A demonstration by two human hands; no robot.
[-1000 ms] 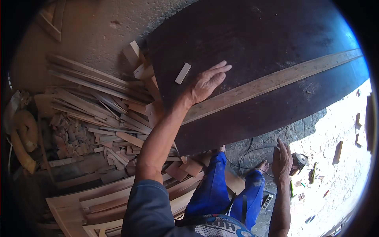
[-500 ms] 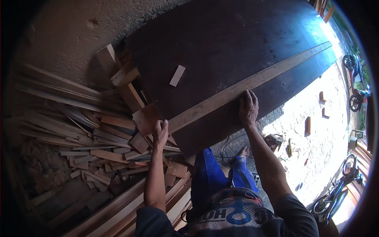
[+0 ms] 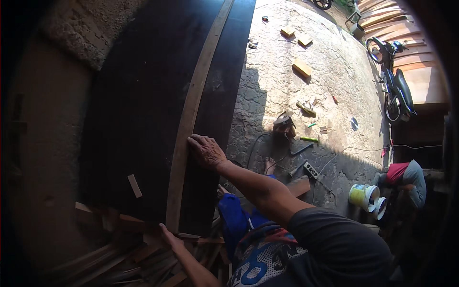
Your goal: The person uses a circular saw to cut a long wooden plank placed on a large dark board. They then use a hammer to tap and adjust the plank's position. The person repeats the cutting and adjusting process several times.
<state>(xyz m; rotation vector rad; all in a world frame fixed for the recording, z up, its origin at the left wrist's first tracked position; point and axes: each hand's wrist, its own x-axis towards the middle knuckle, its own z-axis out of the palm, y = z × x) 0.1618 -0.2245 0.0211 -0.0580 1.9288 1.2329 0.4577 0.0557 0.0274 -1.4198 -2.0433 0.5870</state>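
Two bare hands at one long strip of pale wood (image 3: 197,86), laid along a big dark board (image 3: 134,86), nearer to the board's right edge than to the left. Right hand (image 3: 208,152): palm down, fingers bent a little and close together, tips right at the strip's right side, not wrapped around the wood. Left hand (image 3: 173,240): low down by the strip's near end, fingers at the end's left corner. Pinching or just touching? Cannot tell (too dark and too small down there).

Probably a step of setting the strip straight and steady. To do this well, press from the side with the right hand, softly and evenly, never hard enough to bend the wood. Nudge the near end with the left hand, just a tiny bit each time. Look all along the strip before trusting the line (far end cut off at the top of the view, and likely to swing from a small push here). Mind the small pale block (image 3: 135,186) on the board, left of the strip and apart from it: better not bumped. Step with care too, with scrap wood (image 3: 114,263) heaped past the board's near edge.
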